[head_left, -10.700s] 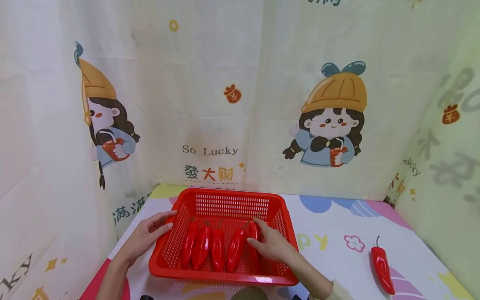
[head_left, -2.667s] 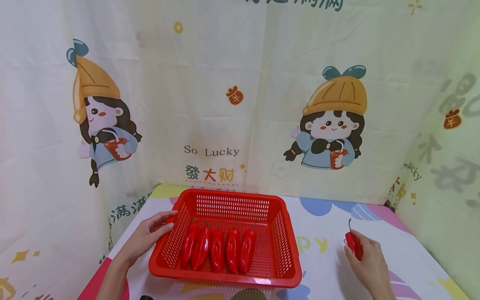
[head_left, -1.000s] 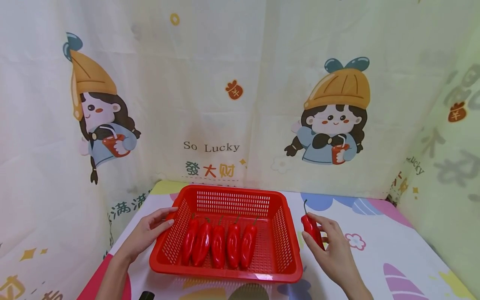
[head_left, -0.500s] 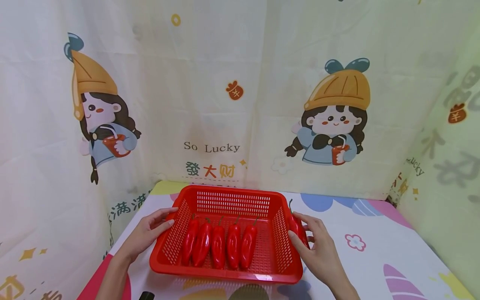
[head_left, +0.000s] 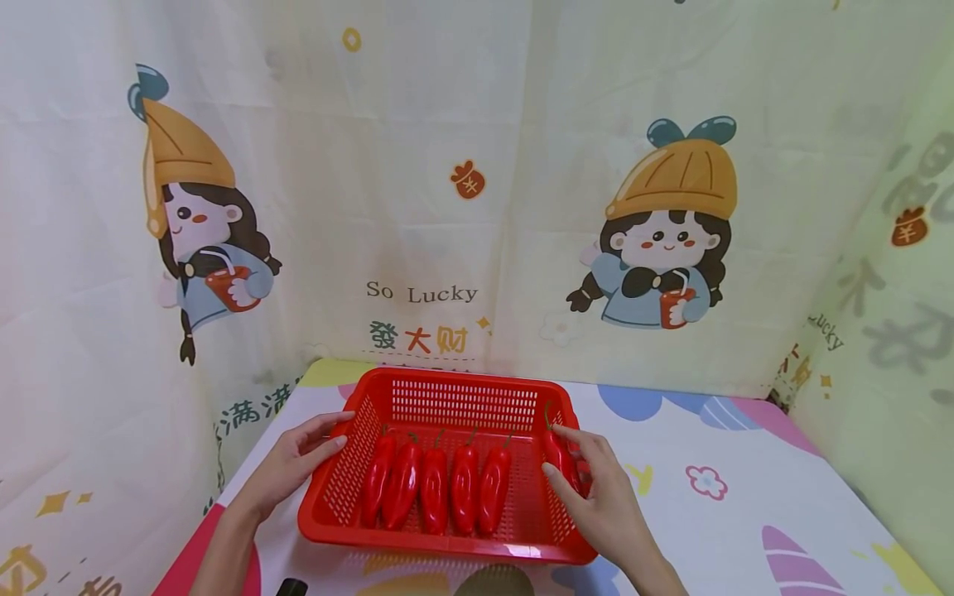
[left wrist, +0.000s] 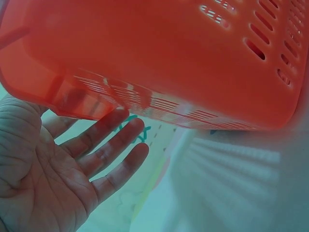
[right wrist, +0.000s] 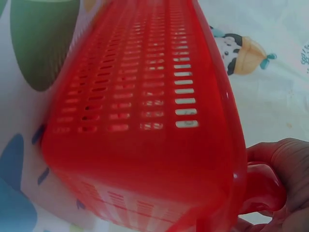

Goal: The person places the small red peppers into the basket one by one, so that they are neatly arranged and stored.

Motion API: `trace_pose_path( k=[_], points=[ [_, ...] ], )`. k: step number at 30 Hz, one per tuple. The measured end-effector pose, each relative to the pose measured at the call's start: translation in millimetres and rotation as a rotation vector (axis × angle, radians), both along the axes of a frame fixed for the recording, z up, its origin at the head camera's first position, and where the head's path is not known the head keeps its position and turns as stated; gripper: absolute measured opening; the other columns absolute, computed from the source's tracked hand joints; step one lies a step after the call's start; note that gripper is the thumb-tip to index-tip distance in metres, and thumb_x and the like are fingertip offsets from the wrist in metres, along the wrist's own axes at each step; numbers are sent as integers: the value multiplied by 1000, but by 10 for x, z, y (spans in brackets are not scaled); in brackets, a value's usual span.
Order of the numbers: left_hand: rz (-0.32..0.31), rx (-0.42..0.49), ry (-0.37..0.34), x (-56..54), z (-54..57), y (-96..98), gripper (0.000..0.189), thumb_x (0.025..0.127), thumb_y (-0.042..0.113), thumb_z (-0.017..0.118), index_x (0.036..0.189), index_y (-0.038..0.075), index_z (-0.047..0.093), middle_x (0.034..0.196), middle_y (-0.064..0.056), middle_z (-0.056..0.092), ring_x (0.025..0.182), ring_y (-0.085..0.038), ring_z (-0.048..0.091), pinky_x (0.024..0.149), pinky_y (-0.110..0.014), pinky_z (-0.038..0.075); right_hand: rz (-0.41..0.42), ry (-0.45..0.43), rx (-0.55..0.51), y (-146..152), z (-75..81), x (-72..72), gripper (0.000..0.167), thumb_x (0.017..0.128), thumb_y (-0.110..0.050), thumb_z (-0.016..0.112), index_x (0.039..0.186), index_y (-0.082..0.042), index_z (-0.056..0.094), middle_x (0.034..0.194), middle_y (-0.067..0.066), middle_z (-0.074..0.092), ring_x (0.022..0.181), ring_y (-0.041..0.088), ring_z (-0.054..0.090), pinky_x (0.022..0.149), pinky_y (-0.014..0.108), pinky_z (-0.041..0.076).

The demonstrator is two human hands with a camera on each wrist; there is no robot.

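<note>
A red perforated plastic basket (head_left: 440,544) sits on the table with several shiny red chili peppers (head_left: 434,488) lying side by side in it, green stems toward the back. My right hand (head_left: 613,501) grips another red chili pepper (head_left: 556,451), stem up and tilted, over the basket's right side. In the right wrist view the blunt end of that pepper (right wrist: 263,191) shows beyond the basket rim. At the left rim my left hand (head_left: 286,463) touches the basket. Its fingers (left wrist: 113,147) are nearly straight beneath the rim in the left wrist view.
The table carries a colourful printed cover (head_left: 715,530). A small dark object (head_left: 291,587) pokes into view at the front edge, too little of it showing to identify. Behind and at both sides hang printed curtains (head_left: 507,207).
My right hand took the chili pepper from the table on the right and carried it left, over the basket's right rim. The peppers inside stand more evenly than at first. The left hand stays put.
</note>
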State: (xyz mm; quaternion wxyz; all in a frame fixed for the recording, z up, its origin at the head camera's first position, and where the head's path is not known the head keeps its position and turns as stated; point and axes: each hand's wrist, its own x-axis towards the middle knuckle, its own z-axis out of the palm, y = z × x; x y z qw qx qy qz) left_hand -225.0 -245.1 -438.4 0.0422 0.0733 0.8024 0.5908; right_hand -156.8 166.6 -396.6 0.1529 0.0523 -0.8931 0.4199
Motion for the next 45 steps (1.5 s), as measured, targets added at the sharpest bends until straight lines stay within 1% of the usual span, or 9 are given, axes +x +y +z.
trace_pose_path(
  k=[7,10,14,22,26,29,32,39,45],
  points=[
    [7,-9,-3,-7,-8,3,61,98,33,69,153,15,48,148,-19,53,122,-31,60,85,-39,62,3,13,20,-64,-58,-65,62,84,-24,85,139,-19,59,128,3,59,102,20,58,73,29,62],
    [7,-8,-3,-11,-11,2,61,98,33,68,153,15,48,148,-19,53,122,-31,60,86,-39,62,-2,13,25,-84,-68,-92,64,83,-24,85,140,-19,58,129,4,58,106,22,59,72,31,63],
    [5,-1,-4,-14,-12,1,61,99,33,68,153,15,47,149,-19,53,121,-31,61,86,-39,62,-2,24,50,-99,-80,-123,63,86,-24,83,142,-18,56,132,6,57,110,23,60,73,33,63],
    [6,-2,-5,-11,0,9,61,98,33,68,153,15,47,149,-19,52,122,-31,60,86,-39,62,-10,41,72,-114,-82,-142,64,88,-24,81,145,-15,53,133,8,56,109,25,61,73,34,63],
    [0,3,-5,-7,-2,7,61,98,32,68,153,14,47,149,-19,52,121,-31,61,86,-39,62,-28,76,103,-122,-76,-142,60,90,-23,79,144,-14,54,135,11,55,109,27,63,73,38,64],
    [-1,2,-3,-6,-4,5,62,98,32,68,153,14,47,149,-19,52,120,-31,61,86,-38,62,-41,118,129,-123,-72,-139,55,91,-20,77,142,-13,56,136,13,55,106,27,65,70,35,64],
    [3,-5,1,-5,-4,4,62,98,33,69,153,14,47,149,-19,53,121,-30,61,85,-38,62,-43,138,141,-123,-65,-135,53,92,-18,76,140,-12,57,136,13,55,102,24,66,66,29,62],
    [-1,1,0,-5,3,6,62,98,33,69,153,14,47,149,-19,52,121,-31,61,85,-39,62,-44,95,137,-136,-52,-113,52,92,-21,76,140,-15,57,137,12,55,102,22,66,66,26,61],
    [-5,9,0,-4,1,9,63,98,33,69,153,13,47,149,-21,52,119,-30,62,84,-39,62,-44,78,121,-129,-55,-94,54,91,-22,78,140,-15,57,137,11,56,100,21,65,64,22,59]
  ],
)
